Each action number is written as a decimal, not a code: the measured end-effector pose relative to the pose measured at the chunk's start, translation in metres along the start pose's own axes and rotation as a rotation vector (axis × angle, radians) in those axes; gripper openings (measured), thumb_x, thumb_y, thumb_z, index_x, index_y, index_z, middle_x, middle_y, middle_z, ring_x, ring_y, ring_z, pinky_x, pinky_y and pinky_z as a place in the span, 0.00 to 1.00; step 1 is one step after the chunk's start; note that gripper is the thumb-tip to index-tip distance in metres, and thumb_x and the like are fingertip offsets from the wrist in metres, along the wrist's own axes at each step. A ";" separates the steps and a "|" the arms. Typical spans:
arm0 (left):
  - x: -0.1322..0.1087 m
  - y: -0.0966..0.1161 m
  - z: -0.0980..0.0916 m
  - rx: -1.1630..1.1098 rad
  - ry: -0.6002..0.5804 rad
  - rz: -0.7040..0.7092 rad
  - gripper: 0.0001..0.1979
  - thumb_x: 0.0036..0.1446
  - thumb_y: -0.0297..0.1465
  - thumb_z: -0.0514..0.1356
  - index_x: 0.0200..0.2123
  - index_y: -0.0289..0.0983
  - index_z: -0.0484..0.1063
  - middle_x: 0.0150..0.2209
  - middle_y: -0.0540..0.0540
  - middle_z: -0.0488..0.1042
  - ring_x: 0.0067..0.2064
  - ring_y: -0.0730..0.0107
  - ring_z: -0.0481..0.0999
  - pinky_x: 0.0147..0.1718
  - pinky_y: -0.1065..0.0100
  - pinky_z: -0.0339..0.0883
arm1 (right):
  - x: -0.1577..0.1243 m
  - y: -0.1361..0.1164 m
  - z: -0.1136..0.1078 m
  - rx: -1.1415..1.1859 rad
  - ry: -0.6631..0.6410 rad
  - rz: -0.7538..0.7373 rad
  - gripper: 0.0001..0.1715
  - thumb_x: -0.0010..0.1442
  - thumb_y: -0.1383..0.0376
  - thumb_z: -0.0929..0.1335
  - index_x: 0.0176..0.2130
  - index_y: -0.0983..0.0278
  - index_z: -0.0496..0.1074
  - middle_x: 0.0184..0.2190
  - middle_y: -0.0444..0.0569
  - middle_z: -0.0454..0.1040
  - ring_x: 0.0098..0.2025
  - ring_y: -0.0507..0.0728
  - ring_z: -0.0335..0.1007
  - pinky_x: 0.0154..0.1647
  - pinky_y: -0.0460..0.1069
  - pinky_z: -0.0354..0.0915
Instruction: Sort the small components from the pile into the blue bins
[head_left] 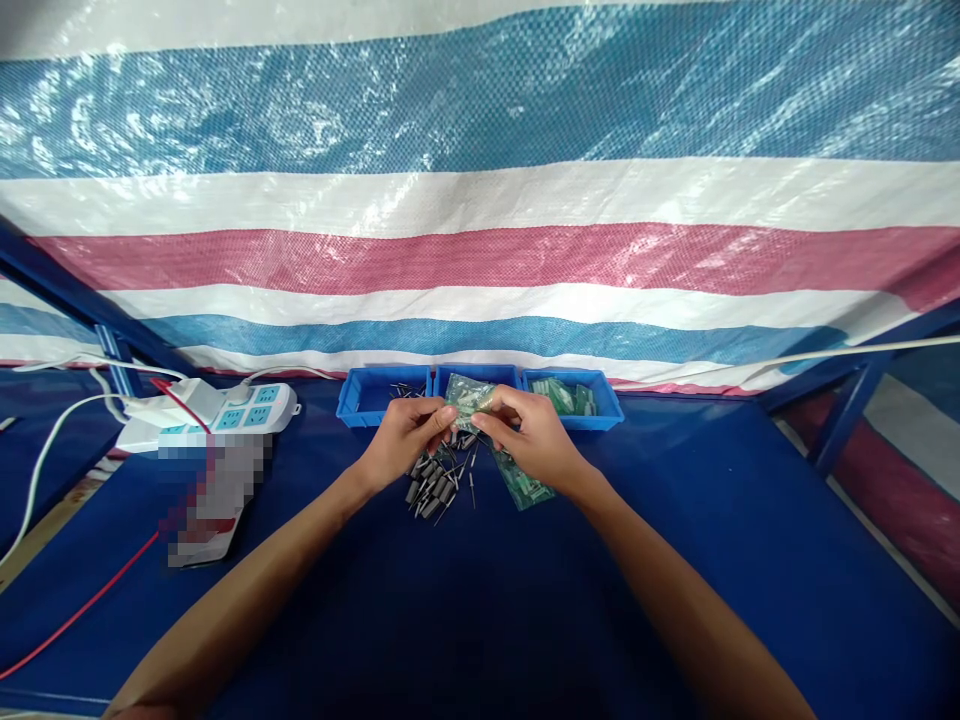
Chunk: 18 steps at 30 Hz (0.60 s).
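Between my two hands is a small clear plastic bag, held above the middle bin. My left hand pinches its left edge with thumb and forefinger. Closed on the bag's right side is my right hand, its fingertips partly hidden. Just below my left hand lies a pile of dark cylindrical parts with thin metal shafts. Beneath my right hand, several green-printed plastic bags rest on the table.
Three blue bins stand in a row at the back: the left bin holds a few dark parts, the right bin green bags. A white power strip with cables and a blurred phone-like object lie left. Striped sheeting hangs behind.
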<state>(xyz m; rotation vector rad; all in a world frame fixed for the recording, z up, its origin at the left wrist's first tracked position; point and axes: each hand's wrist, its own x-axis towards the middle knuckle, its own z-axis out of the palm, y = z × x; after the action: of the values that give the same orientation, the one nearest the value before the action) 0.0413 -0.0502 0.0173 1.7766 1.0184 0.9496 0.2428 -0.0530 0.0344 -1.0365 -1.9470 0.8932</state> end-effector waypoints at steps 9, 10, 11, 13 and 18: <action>0.000 0.005 0.000 -0.108 0.014 -0.057 0.14 0.59 0.40 0.59 0.35 0.34 0.72 0.18 0.54 0.62 0.18 0.79 0.62 0.18 0.75 0.56 | 0.000 0.000 0.001 -0.013 0.020 -0.007 0.16 0.60 0.61 0.66 0.25 0.63 0.59 0.19 0.41 0.61 0.23 0.51 0.58 0.25 0.46 0.56; 0.000 0.006 0.000 -0.104 0.023 -0.051 0.13 0.59 0.39 0.59 0.35 0.33 0.72 0.19 0.54 0.63 0.18 0.79 0.62 0.18 0.75 0.56 | 0.001 0.000 0.001 -0.011 0.015 -0.006 0.16 0.61 0.60 0.66 0.25 0.63 0.61 0.19 0.42 0.61 0.23 0.51 0.58 0.25 0.46 0.56; -0.001 0.006 0.000 -0.100 0.036 -0.044 0.13 0.59 0.39 0.59 0.35 0.33 0.72 0.20 0.53 0.63 0.19 0.80 0.62 0.18 0.75 0.56 | 0.001 0.000 0.001 -0.008 0.011 -0.006 0.15 0.61 0.59 0.66 0.26 0.63 0.62 0.20 0.42 0.62 0.23 0.51 0.59 0.25 0.46 0.56; -0.001 0.006 0.001 -0.096 0.054 -0.041 0.12 0.59 0.39 0.60 0.35 0.34 0.72 0.20 0.53 0.63 0.19 0.80 0.61 0.18 0.76 0.55 | 0.001 0.000 0.000 -0.001 0.004 -0.008 0.14 0.62 0.59 0.65 0.28 0.64 0.64 0.21 0.43 0.63 0.24 0.51 0.60 0.25 0.46 0.56; -0.003 0.003 0.003 -0.114 0.068 -0.060 0.12 0.56 0.37 0.63 0.38 0.36 0.68 0.18 0.56 0.57 0.18 0.81 0.56 0.16 0.77 0.48 | 0.002 -0.001 0.000 -0.011 -0.024 -0.010 0.12 0.63 0.59 0.64 0.33 0.64 0.68 0.22 0.43 0.65 0.25 0.51 0.61 0.26 0.46 0.57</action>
<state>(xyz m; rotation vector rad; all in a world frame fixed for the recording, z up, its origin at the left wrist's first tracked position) 0.0442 -0.0548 0.0186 1.6211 1.0341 1.0158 0.2416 -0.0515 0.0353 -1.0258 -1.9771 0.8944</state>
